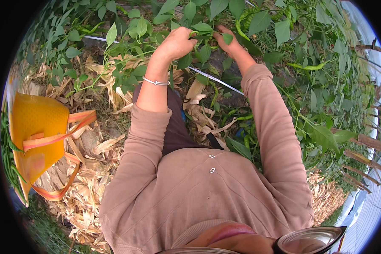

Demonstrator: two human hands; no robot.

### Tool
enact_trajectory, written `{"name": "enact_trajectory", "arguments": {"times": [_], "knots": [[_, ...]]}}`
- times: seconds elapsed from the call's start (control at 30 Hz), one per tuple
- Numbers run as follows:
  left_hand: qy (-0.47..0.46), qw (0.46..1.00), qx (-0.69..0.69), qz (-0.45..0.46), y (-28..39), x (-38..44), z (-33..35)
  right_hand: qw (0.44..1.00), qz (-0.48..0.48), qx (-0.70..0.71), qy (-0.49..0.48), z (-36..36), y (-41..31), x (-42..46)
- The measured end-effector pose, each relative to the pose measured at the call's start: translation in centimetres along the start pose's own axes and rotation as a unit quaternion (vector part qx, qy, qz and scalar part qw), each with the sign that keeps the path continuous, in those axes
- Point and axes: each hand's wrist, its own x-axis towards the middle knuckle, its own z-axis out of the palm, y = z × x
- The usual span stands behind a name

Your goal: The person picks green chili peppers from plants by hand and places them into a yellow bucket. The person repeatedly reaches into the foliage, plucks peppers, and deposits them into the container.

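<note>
My left hand (178,42), a bangle at its wrist, is closed among the leaves of a pepper plant (204,54). The curved end of a green chili pepper (194,32) shows at its fingertips. Just right of it, my right hand (227,41) reaches into the same foliage. Leaves cover its fingertips, so its hold is hidden. A long green pepper (240,30) hangs beside the right hand. More green peppers (214,95) hang lower down, between my forearms.
On the left stands a yellow bag (41,117) with orange straps, holding green peppers (11,158). Dry corn husks (85,203) cover the ground. A white string (216,79) runs through the plants. Wooden stakes (365,155) stand at the right.
</note>
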Motion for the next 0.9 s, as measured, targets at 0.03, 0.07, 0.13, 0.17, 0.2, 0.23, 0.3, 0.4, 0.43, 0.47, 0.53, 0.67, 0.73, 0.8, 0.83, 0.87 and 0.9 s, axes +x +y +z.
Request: {"name": "enact_trajectory", "arguments": {"times": [0.03, 0.07, 0.13, 0.17, 0.2, 0.23, 0.3, 0.4, 0.43, 0.47, 0.53, 0.67, 0.73, 0.8, 0.83, 0.87, 0.9], "knots": [[-0.012, 1.0, 0.01, 0.019, 0.1, -0.1, 0.1, 1.0, -0.002, 0.023, 0.009, 0.4, 0.1, 0.3], [-0.022, 0.999, 0.0, 0.031, 0.2, -0.2, 0.2, 0.998, -0.013, 0.056, 0.018, 0.6, 0.2, 0.5], [-0.058, 0.997, 0.016, 0.052, 0.5, -0.3, 0.7, 0.99, 0.039, 0.136, 0.03, 0.7, 0.3, 0.8], [-0.075, 0.995, 0.023, 0.061, 0.7, -0.4, 1.0, 0.978, 0.04, 0.201, 0.046, 0.5, 0.3, 0.8], [-0.079, 0.994, 0.039, 0.07, 0.8, -0.5, 1.4, 0.961, 0.047, 0.266, 0.053, 0.3, 0.2, 0.8], [-0.066, 0.992, 0.053, 0.093, 1.0, -0.6, 1.8, 0.938, 0.077, 0.326, 0.09, -0.1, 0.0, 0.7], [-0.1, 0.99, 0.061, 0.078, 1.1, -0.4, 2.3, 0.913, 0.091, 0.392, 0.069, -0.4, -0.5, 0.5], [-0.067, 0.994, -0.003, 0.09, 0.7, 0.4, 2.2, 0.932, 0.047, 0.359, 0.009, -0.5, -1.6, 0.0], [-0.022, 0.997, -0.043, 0.054, 0.4, 1.0, 1.8, 0.94, 0.061, 0.334, 0.038, -0.3, -1.9, 0.0], [0.087, 0.991, -0.103, 0.019, 0.2, 1.5, 1.6, 0.95, 0.077, 0.298, 0.047, -0.3, -2.1, -0.2], [0.272, 0.935, -0.224, -0.023, -0.2, 2.5, 1.0, 0.961, 0.068, 0.26, 0.061, -0.2, -2.3, -0.4], [0.225, 0.963, -0.143, -0.027, 0.0, 4.1, 1.0, 0.956, 0.022, 0.287, 0.061, -0.2, -1.8, -0.4], [0.138, 0.987, 0.013, -0.081, 0.7, 4.7, 2.1, 0.956, 0.054, 0.283, 0.053, -0.3, -1.4, -0.4], [0.129, 0.984, 0.088, -0.09, 1.5, 5.2, 3.5, 0.973, 0.055, 0.224, 0.027, -0.5, -1.2, -0.4], [0.116, 0.986, 0.09, -0.076, 1.7, 5.4, 4.0, 0.978, 0.062, 0.198, 0.028, -0.7, -1.2, -0.3], [0.13, 0.985, 0.083, -0.072, 1.7, 5.7, 4.2, 0.982, 0.029, 0.184, 0.037, -0.7, -1.1, -0.5], [0.132, 0.986, 0.073, -0.064, 1.7, 5.9, 4.3, 0.984, 0.036, 0.172, 0.04, -0.9, -1.2, -0.6]]}}
